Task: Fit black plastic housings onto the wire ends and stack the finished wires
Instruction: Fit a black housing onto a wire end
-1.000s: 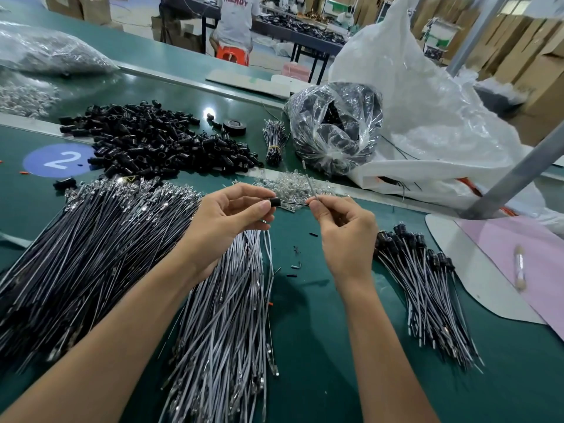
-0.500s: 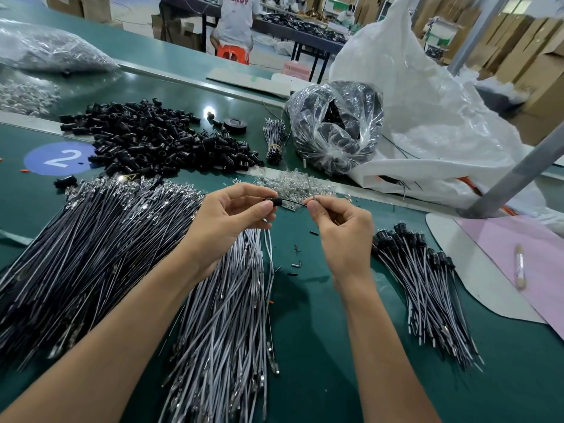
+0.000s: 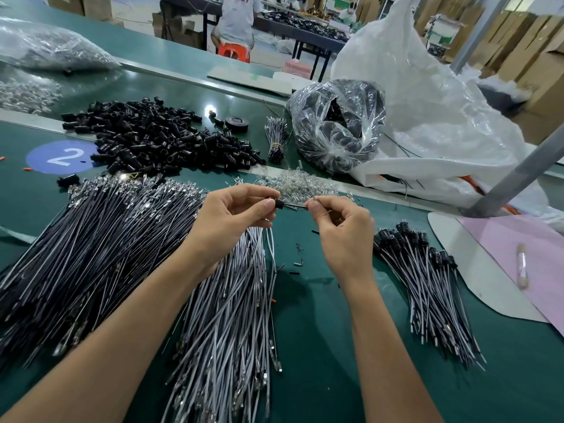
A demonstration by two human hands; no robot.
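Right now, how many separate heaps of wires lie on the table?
4: dark pile at left, grey pile under the left hand, housed stack at right, banded bundle behind. The clear bag may hide more.

Left forearm [image 3: 122, 325] and right forearm [image 3: 381, 346] are bare. Both enter from the bottom edge and converge toward mid-frame, wrists lifted. Left hand [image 3: 235, 218]: fingers curled, thumb and forefinger tips pinching a small black housing [image 3: 278, 204]. Right hand [image 3: 341, 236]: back toward the camera, thumb and forefinger pinching a thin wire [image 3: 297, 206], remaining fingers folded toward the palm. Fingertips of the two hands are close but apart, at the same height.
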